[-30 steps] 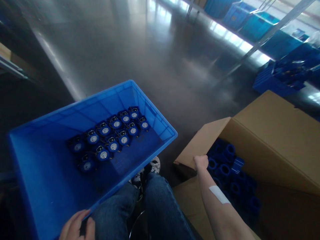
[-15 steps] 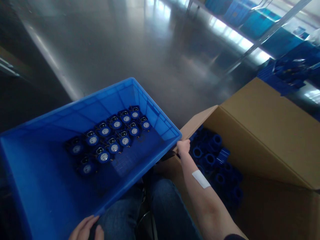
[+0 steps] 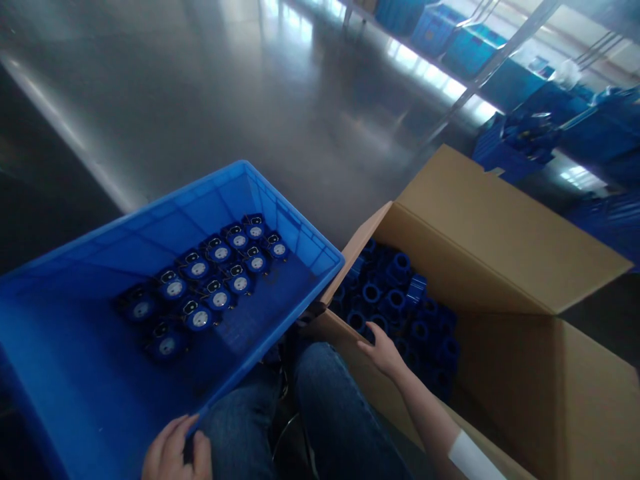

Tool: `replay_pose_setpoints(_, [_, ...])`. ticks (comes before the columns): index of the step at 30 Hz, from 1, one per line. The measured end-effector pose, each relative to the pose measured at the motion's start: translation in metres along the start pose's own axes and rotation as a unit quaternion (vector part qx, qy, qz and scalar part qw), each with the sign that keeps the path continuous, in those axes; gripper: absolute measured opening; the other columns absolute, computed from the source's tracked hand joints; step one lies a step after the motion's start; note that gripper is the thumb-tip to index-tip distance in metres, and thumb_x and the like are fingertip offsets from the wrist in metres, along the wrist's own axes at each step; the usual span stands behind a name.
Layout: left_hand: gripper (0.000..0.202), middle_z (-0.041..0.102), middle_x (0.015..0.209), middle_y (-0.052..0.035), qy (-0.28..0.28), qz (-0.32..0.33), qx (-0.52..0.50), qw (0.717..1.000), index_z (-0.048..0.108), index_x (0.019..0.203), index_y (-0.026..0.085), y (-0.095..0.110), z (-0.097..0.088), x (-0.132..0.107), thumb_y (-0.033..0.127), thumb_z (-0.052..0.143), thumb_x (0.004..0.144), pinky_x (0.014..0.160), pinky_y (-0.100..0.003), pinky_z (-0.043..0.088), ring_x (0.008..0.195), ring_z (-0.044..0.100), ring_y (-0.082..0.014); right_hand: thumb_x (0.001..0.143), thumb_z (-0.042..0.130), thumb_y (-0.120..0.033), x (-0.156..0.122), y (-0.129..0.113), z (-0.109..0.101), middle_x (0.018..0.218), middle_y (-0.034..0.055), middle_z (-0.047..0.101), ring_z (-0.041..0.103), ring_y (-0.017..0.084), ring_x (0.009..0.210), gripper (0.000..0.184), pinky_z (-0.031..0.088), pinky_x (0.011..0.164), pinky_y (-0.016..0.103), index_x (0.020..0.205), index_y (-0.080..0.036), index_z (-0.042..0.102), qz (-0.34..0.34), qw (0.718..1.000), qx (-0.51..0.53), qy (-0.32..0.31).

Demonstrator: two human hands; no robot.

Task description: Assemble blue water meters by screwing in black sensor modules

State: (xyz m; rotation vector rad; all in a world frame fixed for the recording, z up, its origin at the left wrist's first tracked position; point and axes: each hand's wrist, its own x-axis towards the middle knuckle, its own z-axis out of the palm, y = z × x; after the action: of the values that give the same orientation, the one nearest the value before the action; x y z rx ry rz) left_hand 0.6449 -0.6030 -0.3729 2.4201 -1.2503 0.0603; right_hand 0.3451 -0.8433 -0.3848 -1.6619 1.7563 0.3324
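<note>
My left hand (image 3: 177, 450) is curled over the near rim of a large blue plastic crate (image 3: 295, 317), close to my thigh. Inside that crate stand several dark blue parts with round pale faces (image 3: 199, 269), set out in two slanting rows. On the right, my right hand (image 3: 384, 350) is at the near edge of an open cardboard box (image 3: 505, 250). Its thumb and fingers are apart, with nothing visible between them. Just beyond its fingertips lie several blue ring-ended parts (image 3: 397, 299), heaped in the box.
The crate's right corner touches or nearly touches the box's left flap (image 3: 357, 247). My knees (image 3: 320, 387) are below, between the two containers. Blue bins (image 3: 473, 50) stand along the far right, and a grey shiny floor (image 3: 200, 100) lies beyond the crate.
My right hand has let go of the box flap by the crate's corner and moved nearer along the box's edge, fingers opening. The view has shifted right; my left hand stays on the crate.
</note>
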Motion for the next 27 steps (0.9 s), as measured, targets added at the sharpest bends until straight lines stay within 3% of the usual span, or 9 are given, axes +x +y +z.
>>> replay_pose_setpoints(3, [0.024, 0.059, 0.084, -0.0148, 0.001, 0.03, 0.001, 1.0, 0.057, 0.079, 0.011, 0.014, -0.002, 0.005, 0.026, 0.038, 0.079, 0.076, -0.039, 0.045, 0.08, 0.055, -0.0264, 0.066, 0.069, -0.019, -0.024, 0.045, -0.004, 0.136, 0.0108, 0.021, 0.016, 0.026, 0.128, 0.069, 0.01, 0.106, 0.049, 0.127, -0.012, 0.037, 0.041, 0.995, -0.089, 0.009])
replay_pose_setpoints(6, [0.025, 0.059, 0.083, -0.0149, 0.009, 0.057, -0.006, 0.998, 0.058, 0.078, 0.01, 0.024, -0.001, 0.005, 0.025, 0.038, 0.078, 0.076, -0.038, 0.045, 0.08, 0.055, -0.0259, 0.071, 0.063, -0.015, -0.044, 0.087, -0.005, 0.135, 0.0105, 0.021, 0.014, 0.026, 0.128, 0.059, 0.008, 0.106, 0.05, 0.124, -0.011, 0.039, 0.089, 0.983, -0.156, 0.032])
replay_pose_setpoints(8, [0.024, 0.059, 0.082, -0.0145, 0.009, 0.072, -0.01, 0.997, 0.058, 0.077, 0.01, 0.028, 0.002, 0.005, 0.024, 0.039, 0.077, 0.076, -0.038, 0.045, 0.08, 0.055, -0.0256, 0.079, 0.055, -0.018, -0.051, 0.109, -0.003, 0.131, 0.0099, 0.028, 0.02, 0.024, 0.126, 0.043, 0.014, 0.106, 0.049, 0.12, -0.011, 0.043, 0.111, 0.976, -0.182, 0.038])
replay_pose_setpoints(10, [0.024, 0.059, 0.082, -0.0144, 0.003, 0.085, -0.012, 0.996, 0.058, 0.077, 0.01, 0.033, 0.005, 0.005, 0.025, 0.038, 0.077, 0.075, -0.038, 0.046, 0.08, 0.055, -0.0255, 0.084, 0.049, -0.023, -0.052, 0.124, 0.002, 0.12, 0.0093, 0.041, 0.036, 0.02, 0.116, 0.032, 0.028, 0.101, 0.045, 0.114, -0.01, 0.047, 0.126, 0.973, -0.19, 0.024])
replay_pose_setpoints(13, [0.026, 0.058, 0.084, -0.0145, -0.023, 0.098, -0.001, 0.995, 0.058, 0.08, 0.01, 0.044, 0.01, 0.007, 0.025, 0.038, 0.077, 0.075, -0.038, 0.046, 0.083, 0.055, -0.0261, 0.088, 0.045, -0.029, -0.047, 0.136, 0.009, 0.1, 0.0068, 0.051, 0.05, 0.013, 0.095, 0.029, 0.043, 0.087, 0.034, 0.11, -0.01, 0.049, 0.139, 0.972, -0.187, 0.003])
replay_pose_setpoints(20, [0.025, 0.058, 0.089, -0.0146, -0.06, 0.146, 0.023, 0.987, 0.057, 0.087, 0.009, 0.089, 0.028, 0.013, 0.025, 0.041, 0.077, 0.074, -0.038, 0.046, 0.088, 0.054, -0.0267, 0.089, 0.043, -0.032, -0.039, 0.148, 0.017, 0.098, 0.007, 0.051, 0.051, 0.012, 0.092, 0.031, 0.044, 0.085, 0.032, 0.108, -0.009, 0.049, 0.133, 0.98, -0.148, 0.01])
replay_pose_setpoints(24, [0.024, 0.058, 0.092, -0.0145, -0.055, 0.23, 0.012, 0.972, 0.056, 0.09, 0.009, 0.135, 0.044, 0.015, 0.026, 0.043, 0.077, 0.078, -0.041, 0.044, 0.088, 0.054, -0.0271, 0.089, 0.043, -0.031, -0.04, 0.157, 0.018, 0.101, 0.0078, 0.05, 0.049, 0.013, 0.095, 0.03, 0.043, 0.087, 0.034, 0.109, -0.009, 0.048, 0.1, 0.991, -0.085, -0.002])
replay_pose_setpoints(27, [0.026, 0.056, 0.1, -0.0153, -0.103, 0.275, -0.039, 0.955, 0.054, 0.097, 0.009, 0.18, 0.061, 0.024, 0.024, 0.043, 0.079, 0.084, -0.04, 0.044, 0.097, 0.052, -0.0263, 0.087, 0.046, -0.029, -0.034, 0.168, 0.01, 0.102, 0.0074, 0.05, 0.049, 0.014, 0.097, 0.029, 0.042, 0.088, 0.035, 0.107, -0.009, 0.049, 0.046, 0.998, -0.005, -0.048])
